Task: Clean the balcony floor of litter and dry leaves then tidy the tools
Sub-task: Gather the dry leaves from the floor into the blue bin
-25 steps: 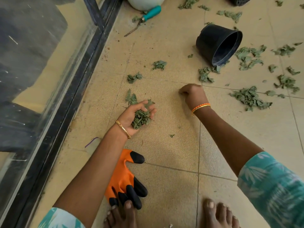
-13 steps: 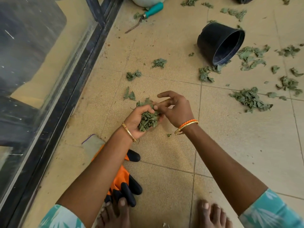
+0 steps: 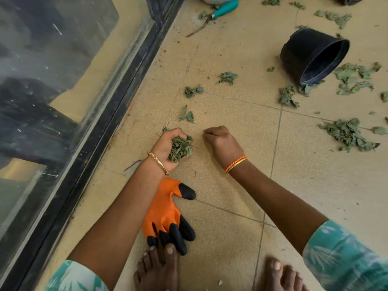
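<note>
Leaves, a dry green wad of them, sit in the left hand, whose fingers curl up round the bunch from below with the palm turned upward. The wad bulges past the fingertips toward 3 o'clock, so the hold looks full.

The right hand lies just beside it at 3 o'clock, knuckles up and fingers curled down to the floor. Whether it pinches a scrap there or holds nothing I cannot tell, since the fingertips are hidden under the hand.

The likely trouble is overfilling. Pushing more in would probably crumble the brittle leaves or spill bits back onto ground already picked over. A tilt of the left wrist could do the same.

Outward from the hands, two small leaf clumps lie at 12 o'clock, and further clumps beyond them. A larger heap lies well off at 3 o'clock. A black pot lies tipped on its side at 1 o'clock with leaves around its mouth. It would likely roll if knocked during a reach.

A hand tool with a teal handle lies at 12 o'clock near the top edge, its prong a risk to bare skin. An orange glove lies unworn at 6 o'clock, partly under a bare foot. It could slip when the person shifts.
</note>
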Demonstrator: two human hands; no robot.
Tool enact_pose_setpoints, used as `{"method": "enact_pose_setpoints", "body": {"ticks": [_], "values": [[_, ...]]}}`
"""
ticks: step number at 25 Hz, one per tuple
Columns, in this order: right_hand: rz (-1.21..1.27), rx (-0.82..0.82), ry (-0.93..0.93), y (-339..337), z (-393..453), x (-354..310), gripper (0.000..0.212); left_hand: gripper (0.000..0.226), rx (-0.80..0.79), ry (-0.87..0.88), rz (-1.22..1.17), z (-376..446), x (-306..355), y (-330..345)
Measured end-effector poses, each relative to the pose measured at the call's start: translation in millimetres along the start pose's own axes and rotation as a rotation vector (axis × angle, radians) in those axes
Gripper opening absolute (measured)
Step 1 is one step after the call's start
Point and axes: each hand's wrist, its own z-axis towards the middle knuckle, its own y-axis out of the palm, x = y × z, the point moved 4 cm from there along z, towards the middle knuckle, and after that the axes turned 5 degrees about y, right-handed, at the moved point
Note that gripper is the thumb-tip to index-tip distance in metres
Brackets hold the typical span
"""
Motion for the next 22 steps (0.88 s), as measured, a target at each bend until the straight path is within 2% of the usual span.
{"method": "enact_pose_setpoints", "body": {"ticks": [2,4,7,9,12,14,15,17,19,21,22], "values": [[0.055,0.079,0.053,-6.8,1.5,0.2,0.016,0.007,-0.053,-0.013,-0.003,0.8,-2.3,1.0],[0.291,0.148,0.225,-19.9,3.9,3.0,0.014,0.005,-0.094,-0.023,-0.035,-0.3,-2.3,4.8],[0.617,0.103,0.456,-33.1,2.0,-5.2,0.045,0.035,-0.147,-0.028,-0.111,0.1,-0.5,10.0],[0.715,0.058,0.507,-34.7,1.6,-17.2,0.059,0.030,-0.158,-0.026,-0.072,-3.6,0.9,15.2],[0.636,-0.012,0.457,-33.0,5.3,-28.1,0.044,0.026,-0.130,-0.012,0.022,-2.8,2.0,14.5],[0.628,-0.030,0.421,-36.8,14.0,-28.9,0.027,0.039,-0.114,0.003,0.024,1.4,5.3,9.4],[0.609,-0.017,0.405,-38.6,20.5,-26.8,0.025,0.045,-0.099,0.009,-0.004,5.0,6.7,4.8],[0.407,-0.029,0.291,-40.1,38.8,-23.5,0.033,0.041,-0.049,0.008,-0.072,8.2,9.1,-3.2],[0.129,-0.207,0.118,-26.5,59.8,-22.9,0.051,0.025,-0.039,0.000,-0.108,9.3,9.5,-7.9],[-0.026,-0.426,-0.004,-9.6,73.0,-26.0,0.068,0.021,-0.037,-0.010,-0.074,7.2,10.6,-10.9],[-0.079,-0.484,-0.048,-2.5,75.4,-26.6,0.071,0.021,-0.033,-0.008,-0.048,7.0,10.8,-13.0]]}}
